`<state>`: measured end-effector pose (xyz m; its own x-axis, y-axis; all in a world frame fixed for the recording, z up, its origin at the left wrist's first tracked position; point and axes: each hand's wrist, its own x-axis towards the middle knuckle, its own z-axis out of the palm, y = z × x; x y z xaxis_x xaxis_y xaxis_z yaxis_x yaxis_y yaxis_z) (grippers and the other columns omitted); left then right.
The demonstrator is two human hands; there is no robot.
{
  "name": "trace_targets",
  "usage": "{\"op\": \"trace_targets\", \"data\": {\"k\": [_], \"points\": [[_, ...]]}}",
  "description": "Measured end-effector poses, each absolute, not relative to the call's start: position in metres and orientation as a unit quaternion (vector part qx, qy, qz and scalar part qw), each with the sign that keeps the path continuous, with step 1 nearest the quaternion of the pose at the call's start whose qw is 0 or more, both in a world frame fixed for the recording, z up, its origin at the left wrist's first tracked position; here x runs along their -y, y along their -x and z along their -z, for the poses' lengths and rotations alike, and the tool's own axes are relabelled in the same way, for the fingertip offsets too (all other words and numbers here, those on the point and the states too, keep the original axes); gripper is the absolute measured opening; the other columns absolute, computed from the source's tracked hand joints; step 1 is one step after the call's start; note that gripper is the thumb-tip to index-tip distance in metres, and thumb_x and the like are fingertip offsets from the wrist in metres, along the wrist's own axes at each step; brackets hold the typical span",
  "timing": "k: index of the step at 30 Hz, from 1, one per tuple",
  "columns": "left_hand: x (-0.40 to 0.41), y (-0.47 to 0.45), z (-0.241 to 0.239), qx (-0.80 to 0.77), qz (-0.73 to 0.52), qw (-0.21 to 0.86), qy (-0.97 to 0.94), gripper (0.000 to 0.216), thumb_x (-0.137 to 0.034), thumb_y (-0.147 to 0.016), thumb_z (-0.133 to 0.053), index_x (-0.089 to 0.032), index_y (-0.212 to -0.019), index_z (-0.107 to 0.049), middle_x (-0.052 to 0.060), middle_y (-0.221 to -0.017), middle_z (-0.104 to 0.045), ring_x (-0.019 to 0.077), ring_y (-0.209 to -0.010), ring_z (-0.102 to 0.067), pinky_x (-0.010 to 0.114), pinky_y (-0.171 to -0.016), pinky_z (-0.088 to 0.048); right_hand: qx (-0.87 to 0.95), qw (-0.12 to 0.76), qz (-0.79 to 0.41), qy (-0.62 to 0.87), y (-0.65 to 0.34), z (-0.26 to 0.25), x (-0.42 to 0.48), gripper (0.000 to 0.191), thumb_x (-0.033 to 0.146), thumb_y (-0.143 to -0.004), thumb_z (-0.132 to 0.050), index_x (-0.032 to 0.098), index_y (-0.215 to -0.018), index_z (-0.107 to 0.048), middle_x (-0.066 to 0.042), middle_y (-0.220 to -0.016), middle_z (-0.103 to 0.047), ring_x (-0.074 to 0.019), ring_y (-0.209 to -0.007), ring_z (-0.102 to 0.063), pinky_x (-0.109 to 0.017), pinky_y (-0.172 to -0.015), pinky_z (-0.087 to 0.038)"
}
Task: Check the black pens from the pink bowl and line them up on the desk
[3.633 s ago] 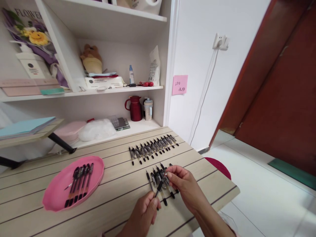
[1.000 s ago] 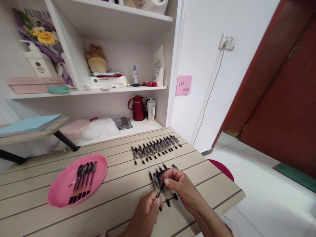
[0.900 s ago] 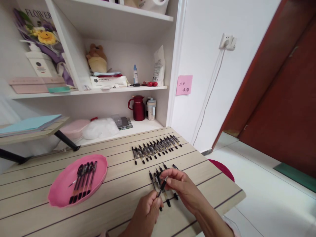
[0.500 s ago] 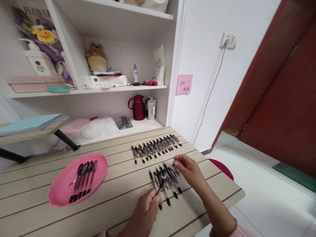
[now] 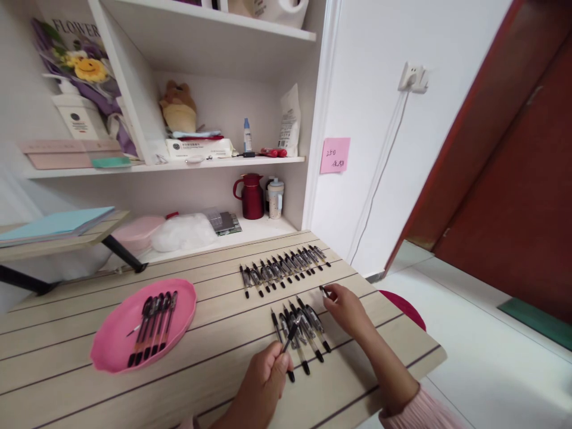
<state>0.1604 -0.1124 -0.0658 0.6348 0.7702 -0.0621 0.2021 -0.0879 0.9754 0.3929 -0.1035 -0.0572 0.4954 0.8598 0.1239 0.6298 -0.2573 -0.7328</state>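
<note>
My left hand point(image 5: 263, 376) is closed around a black pen point(image 5: 292, 333), which points up and away above the near group of pens. Pinched between the fingertips of my right hand point(image 5: 347, 311) is a small dark-ended piece that looks like a pen cap point(image 5: 324, 291); most of it is hidden by the fingers. Between and just beyond my hands lies the near group of black and clear pens point(image 5: 318, 348), with some short clear pieces among them. Farther back, a long slanting row of pens point(image 5: 281, 271) lies side by side on the table.
A pink scalloped tray point(image 5: 109, 333) on the left holds several black pens point(image 5: 154, 328). The striped wooden table point(image 5: 214, 351) meets a white shelf unit point(image 5: 268, 225) behind, with a red jug point(image 5: 252, 198) on it. A small raised stand point(image 5: 84, 238) is at the left.
My right hand has closed on the small cap-like piece and lifted it slightly off the table beside the near pens. My left hand keeps its pen in about the same place.
</note>
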Motion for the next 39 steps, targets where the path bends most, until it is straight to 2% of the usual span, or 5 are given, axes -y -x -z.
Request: {"op": "trace_targets", "data": {"k": [3,7,21,31,39], "points": [[0.113,-0.161,0.065,-0.346,-0.244,0.575,-0.700,0.029,-0.041,-0.085,-0.036,-0.018,-0.073,-0.049,-0.008,-0.045,-0.035,0.0087,-0.045,-0.033,0.021,-0.047,-0.026,0.421,0.557,-0.368,0.613,-0.382,0.039,0.111,0.013,0.030,-0.071,-0.057,0.019,-0.073,-0.052,0.003,-0.060,-0.050,-0.0108,-0.053,-0.047,-0.024,-0.050,-0.032],[0.113,-0.161,0.066,-0.350,-0.236,0.574,-0.702,0.028,-0.040,-0.085,-0.035,-0.018,-0.073,-0.047,-0.009,-0.045,-0.034,0.0084,-0.044,-0.032,0.021,-0.046,-0.024,0.368,0.637,-0.493,0.465,-0.357,0.021,0.120,0.027,0.034,-0.065,-0.068,0.019,-0.080,-0.053,0.005,-0.064,-0.050,-0.0071,-0.052,-0.048,-0.020,-0.046,-0.032],[0.113,-0.160,0.066,-0.344,-0.240,0.576,-0.702,0.026,-0.038,-0.086,-0.035,-0.018,-0.073,-0.046,-0.009,-0.045,-0.033,0.0077,-0.043,-0.031,0.021,-0.045,-0.024,0.432,0.569,-0.532,0.454,-0.323,0.026,0.129,0.028,0.036,-0.063,-0.071,0.017,-0.075,-0.052,0.005,-0.057,-0.051,-0.0063,-0.046,-0.048,-0.018,-0.043,-0.033],[0.113,-0.161,0.074,-0.356,-0.265,0.569,-0.693,0.026,-0.038,-0.085,-0.037,-0.018,-0.074,-0.048,-0.008,-0.049,-0.033,0.0076,-0.045,-0.030,0.021,-0.046,-0.023,0.418,0.583,-0.515,0.470,-0.306,0.035,0.129,0.029,0.039,-0.062,-0.069,0.016,-0.074,-0.055,0.006,-0.053,-0.046,-0.0059,-0.045,-0.043,-0.019,-0.044,-0.030],[0.115,-0.161,0.060,-0.339,-0.309,0.539,-0.706,0.021,-0.034,-0.083,-0.041,-0.017,-0.074,-0.052,-0.002,-0.067,-0.048,0.0110,-0.061,-0.041,0.022,-0.058,-0.034,0.419,0.579,-0.513,0.476,-0.300,0.030,0.130,0.031,0.042,-0.061,-0.069,0.017,-0.073,-0.054,0.007,-0.052,-0.045,-0.0061,-0.045,-0.041,-0.020,-0.045,-0.030]]}}
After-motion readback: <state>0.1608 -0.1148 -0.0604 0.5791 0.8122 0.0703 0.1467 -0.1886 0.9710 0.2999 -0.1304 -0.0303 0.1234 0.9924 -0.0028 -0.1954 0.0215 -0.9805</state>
